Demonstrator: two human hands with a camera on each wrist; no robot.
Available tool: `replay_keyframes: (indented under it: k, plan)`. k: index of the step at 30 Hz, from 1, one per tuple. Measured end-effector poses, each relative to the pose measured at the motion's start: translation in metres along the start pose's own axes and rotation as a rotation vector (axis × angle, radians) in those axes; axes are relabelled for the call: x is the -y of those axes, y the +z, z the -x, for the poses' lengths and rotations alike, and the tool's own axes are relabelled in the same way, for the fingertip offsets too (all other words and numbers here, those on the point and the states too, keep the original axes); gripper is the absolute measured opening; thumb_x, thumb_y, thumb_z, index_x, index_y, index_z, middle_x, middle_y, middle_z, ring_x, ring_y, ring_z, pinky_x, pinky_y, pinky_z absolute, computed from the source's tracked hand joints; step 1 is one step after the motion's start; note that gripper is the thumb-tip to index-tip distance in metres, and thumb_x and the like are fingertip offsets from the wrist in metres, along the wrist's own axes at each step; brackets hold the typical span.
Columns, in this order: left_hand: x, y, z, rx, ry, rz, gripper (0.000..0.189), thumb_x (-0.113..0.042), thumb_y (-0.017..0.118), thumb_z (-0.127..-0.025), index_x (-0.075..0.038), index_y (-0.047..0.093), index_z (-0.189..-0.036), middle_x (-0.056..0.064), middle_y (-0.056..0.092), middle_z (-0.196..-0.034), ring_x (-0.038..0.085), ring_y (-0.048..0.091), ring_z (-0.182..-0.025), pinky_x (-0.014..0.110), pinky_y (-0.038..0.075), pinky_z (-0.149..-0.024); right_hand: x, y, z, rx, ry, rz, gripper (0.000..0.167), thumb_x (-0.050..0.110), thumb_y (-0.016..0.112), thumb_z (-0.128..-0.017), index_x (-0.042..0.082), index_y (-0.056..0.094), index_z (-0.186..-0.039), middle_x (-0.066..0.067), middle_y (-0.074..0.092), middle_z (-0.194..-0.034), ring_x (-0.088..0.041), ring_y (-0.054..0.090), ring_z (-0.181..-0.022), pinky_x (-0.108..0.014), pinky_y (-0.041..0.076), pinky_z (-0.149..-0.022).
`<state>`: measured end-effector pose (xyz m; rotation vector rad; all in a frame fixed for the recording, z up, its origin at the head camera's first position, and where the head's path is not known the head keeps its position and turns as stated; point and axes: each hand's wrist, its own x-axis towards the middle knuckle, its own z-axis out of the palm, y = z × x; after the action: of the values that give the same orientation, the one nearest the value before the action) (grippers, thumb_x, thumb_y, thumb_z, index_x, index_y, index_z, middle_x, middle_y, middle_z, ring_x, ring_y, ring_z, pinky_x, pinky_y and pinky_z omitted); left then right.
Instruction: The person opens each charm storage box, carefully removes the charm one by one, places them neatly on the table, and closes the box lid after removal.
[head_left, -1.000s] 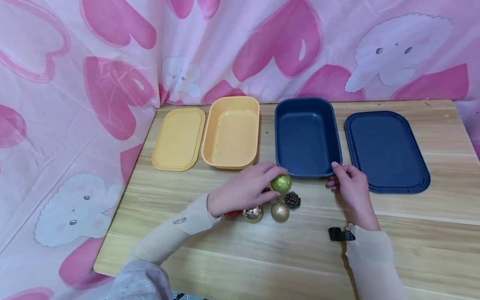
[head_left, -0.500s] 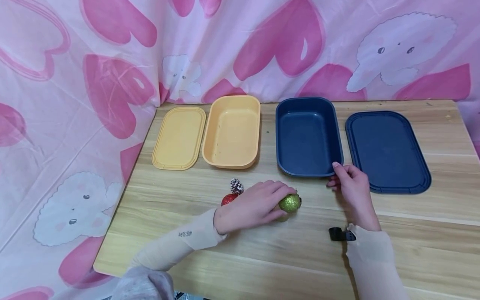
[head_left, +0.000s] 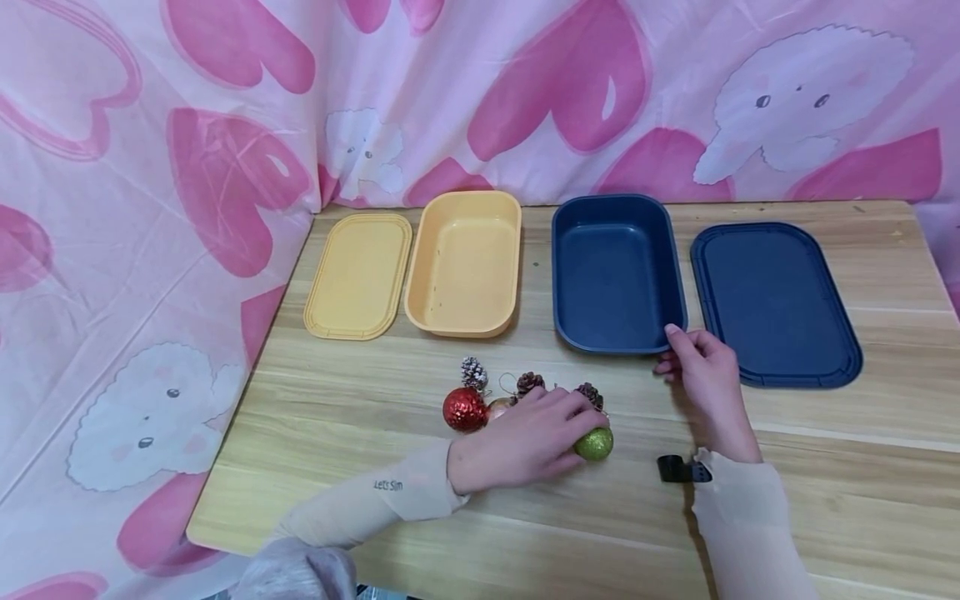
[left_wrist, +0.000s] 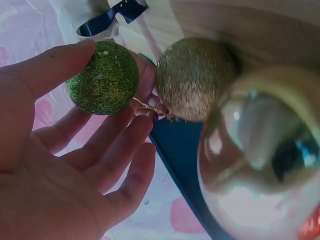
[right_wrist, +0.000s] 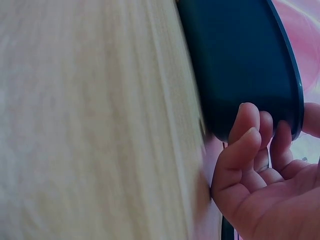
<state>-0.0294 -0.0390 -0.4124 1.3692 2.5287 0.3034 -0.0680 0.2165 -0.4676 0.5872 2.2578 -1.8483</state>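
My left hand [head_left: 528,442] pinches a green glitter ball ornament [head_left: 595,444] between thumb and fingers, low over the table. Beside it in the left wrist view are a gold glitter ball [left_wrist: 196,79] and a shiny gold ball [left_wrist: 260,155]. A red ball [head_left: 465,409], a frosted pine cone [head_left: 473,372] and two brown pine cones, one [head_left: 530,382] behind the hand and one [head_left: 590,395] by the fingers, lie around. My right hand [head_left: 705,379] grips the near right corner of the dark blue box [head_left: 618,283], thumb on the rim and fingers outside the wall.
Left of the blue box stands a yellow box [head_left: 465,267], with a yellow lid [head_left: 358,277] beside it. A dark blue lid [head_left: 776,304] lies right of the blue box. A pink patterned curtain [head_left: 555,83] hangs along the table's back and left side.
My left hand has carried the green ball from near the blue box's front edge toward the table's near side and slightly right. The right hand has stayed at the blue box corner.
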Motion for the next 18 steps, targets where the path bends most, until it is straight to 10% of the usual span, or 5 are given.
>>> replay_keyframes:
  k: [18]
  plan:
    - [-0.019,0.015,-0.009,0.066,0.065,-0.133,0.046,-0.041,0.062,-0.092,-0.027,0.050,-0.134,-0.007,0.055,-0.128,0.011,0.051,-0.117,0.027,0.042,-0.096,-0.001,0.001,0.000,-0.010,0.017,-0.037,0.039,0.047,0.056,-0.094,0.008,0.056,-0.091,0.012,0.066,-0.071,-0.005,0.067,-0.062,-0.021,0.055,-0.058]
